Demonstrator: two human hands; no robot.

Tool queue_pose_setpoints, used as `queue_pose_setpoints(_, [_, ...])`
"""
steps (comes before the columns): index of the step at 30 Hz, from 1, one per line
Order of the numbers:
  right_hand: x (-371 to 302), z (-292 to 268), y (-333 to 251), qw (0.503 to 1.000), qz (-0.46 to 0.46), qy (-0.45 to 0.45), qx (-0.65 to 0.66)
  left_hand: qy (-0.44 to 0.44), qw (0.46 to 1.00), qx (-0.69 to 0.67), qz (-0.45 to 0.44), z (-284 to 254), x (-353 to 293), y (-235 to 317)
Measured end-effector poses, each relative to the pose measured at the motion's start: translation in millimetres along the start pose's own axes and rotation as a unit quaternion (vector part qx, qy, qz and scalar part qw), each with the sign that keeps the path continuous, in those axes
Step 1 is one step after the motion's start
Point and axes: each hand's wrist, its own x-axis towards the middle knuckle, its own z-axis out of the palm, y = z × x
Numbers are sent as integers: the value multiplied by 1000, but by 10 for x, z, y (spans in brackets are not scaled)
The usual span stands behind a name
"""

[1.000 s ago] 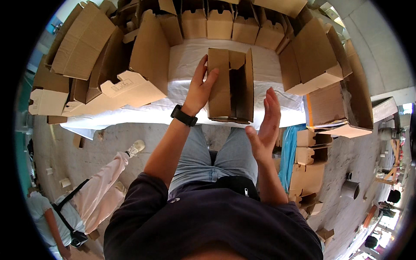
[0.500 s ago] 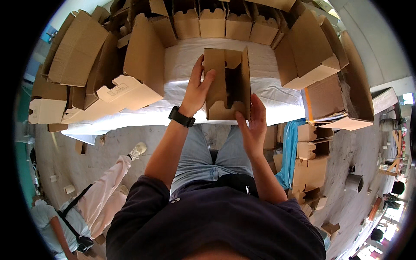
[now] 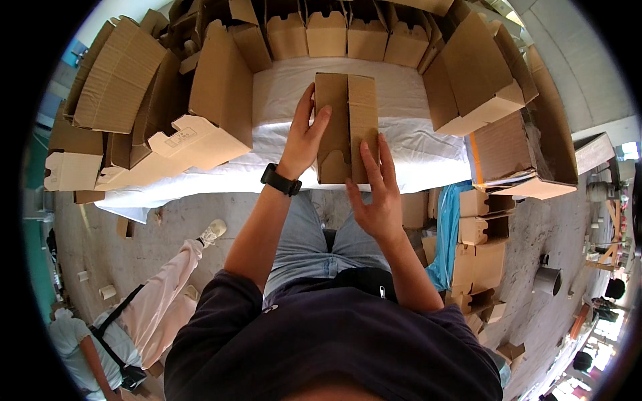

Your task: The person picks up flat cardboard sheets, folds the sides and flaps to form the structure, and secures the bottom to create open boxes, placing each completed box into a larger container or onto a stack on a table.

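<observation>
A narrow brown cardboard box (image 3: pixel 334 120) stands in front of me at the near edge of the white-covered table. My left hand (image 3: pixel 305 137) grips its left side, thumb on the near side and fingers along the edge; a black watch sits on that wrist. The box's right-hand flap (image 3: pixel 363 107) lies folded inward across the opening, so its inside is hidden. My right hand (image 3: pixel 378 194) rests against the lower part of this flap with its fingers spread and stretched out, not wrapped round anything.
Open cardboard boxes (image 3: pixel 224 87) line the table's left side, and more boxes (image 3: pixel 328 33) form a row at the back. Large cartons (image 3: pixel 475 73) stand at the right. Below them are stacked boxes (image 3: pixel 478 264) and a blue plastic sheet (image 3: pixel 447 234). Another person (image 3: pixel 160 301) is at lower left.
The box's right flap has swung inward and covers the opening, which was open before. My right hand has moved left with it, while my left hand keeps its hold.
</observation>
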Motion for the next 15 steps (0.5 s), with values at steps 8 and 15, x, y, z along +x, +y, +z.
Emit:
queue_pose_setpoints(8, [-14,47,-43,998,2,-18,-60,44,999,-5,-12,122,-55,43])
queue_pose_setpoints(15, [66,-92,-69,995,73,-27,66,62,995,-47,-57,236,-95,171])
